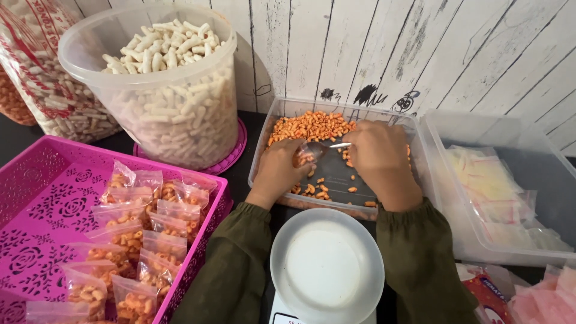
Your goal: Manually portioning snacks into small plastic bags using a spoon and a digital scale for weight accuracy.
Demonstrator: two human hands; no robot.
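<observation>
White plank wall behind; over the clear tub [282, 114] of orange snacks [312, 126], left hand [279, 171] pinches a small bag [307, 155], right hand [378, 150] grips a spoon [336, 145].

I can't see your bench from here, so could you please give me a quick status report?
Left hand holds small clear bag. Right hand holds spoon at its mouth. Both over clear tub of orange snacks. Nothing in the way.
</observation>
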